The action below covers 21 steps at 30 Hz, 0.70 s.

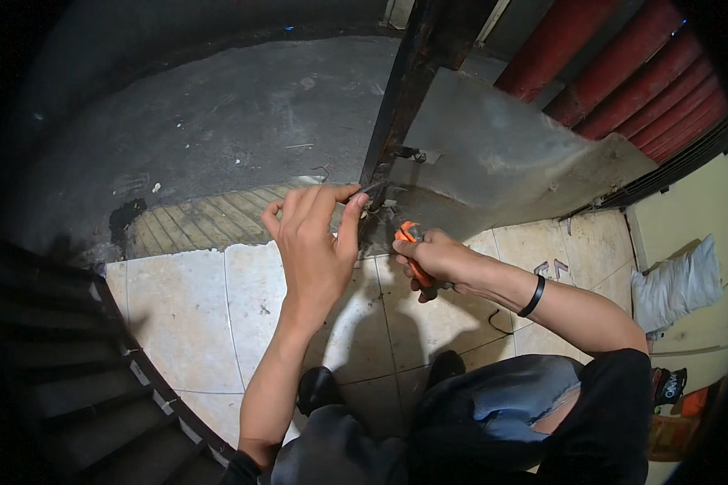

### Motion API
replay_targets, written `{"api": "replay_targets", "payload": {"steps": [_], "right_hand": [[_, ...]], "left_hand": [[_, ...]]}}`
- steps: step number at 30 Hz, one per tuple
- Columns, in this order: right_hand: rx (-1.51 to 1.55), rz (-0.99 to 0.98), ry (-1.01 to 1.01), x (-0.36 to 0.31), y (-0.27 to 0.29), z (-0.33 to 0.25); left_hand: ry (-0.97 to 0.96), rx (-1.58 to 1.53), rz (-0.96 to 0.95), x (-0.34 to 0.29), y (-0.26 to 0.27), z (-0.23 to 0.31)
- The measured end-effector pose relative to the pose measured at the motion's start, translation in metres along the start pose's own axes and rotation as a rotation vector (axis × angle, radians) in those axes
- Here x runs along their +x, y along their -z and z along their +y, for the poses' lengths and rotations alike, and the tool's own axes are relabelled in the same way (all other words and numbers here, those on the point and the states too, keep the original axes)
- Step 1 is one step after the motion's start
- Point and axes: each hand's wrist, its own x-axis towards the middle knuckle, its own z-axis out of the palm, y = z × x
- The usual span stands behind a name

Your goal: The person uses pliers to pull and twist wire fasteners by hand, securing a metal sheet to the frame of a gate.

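Note:
My right hand [437, 257] is wrapped round a pair of orange-handled pliers [415, 265]. The dark jaws point up and left toward the foot of a dark metal gate post [390, 121]. Beside that post my left hand [315, 230] has its thumb and index finger pinched together; what lies between the tips is too small to make out. Just above the pliers, a metal latch [411, 153] sticks out from the grey sheet-metal panel [477, 145]. The spot between both hands is cluttered with small dark metal parts and partly hidden by my fingers.
Red tubes [607, 65] rise above the panel. Pale floor tiles [178, 315] lie under me, with a ribbed ramp [206, 218] and grey concrete [243, 113] beyond. A dark slatted frame [81, 388] stands at left, a white sack [678, 279] at right. A bent wire [500, 323] lies on the tiles.

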Motion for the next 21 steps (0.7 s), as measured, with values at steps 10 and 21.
{"api": "replay_targets", "payload": {"steps": [10, 21], "right_hand": [[0.004, -0.118, 0.095, -0.008, 0.005, 0.023], [0.059, -0.049, 0.144, -0.006, 0.004, 0.023]], "left_hand": [[-0.117, 0.07, 0.034, 0.009, 0.015, 0.015], [-0.394, 0.097, 0.078, 0.05, 0.059, 0.049]]}}
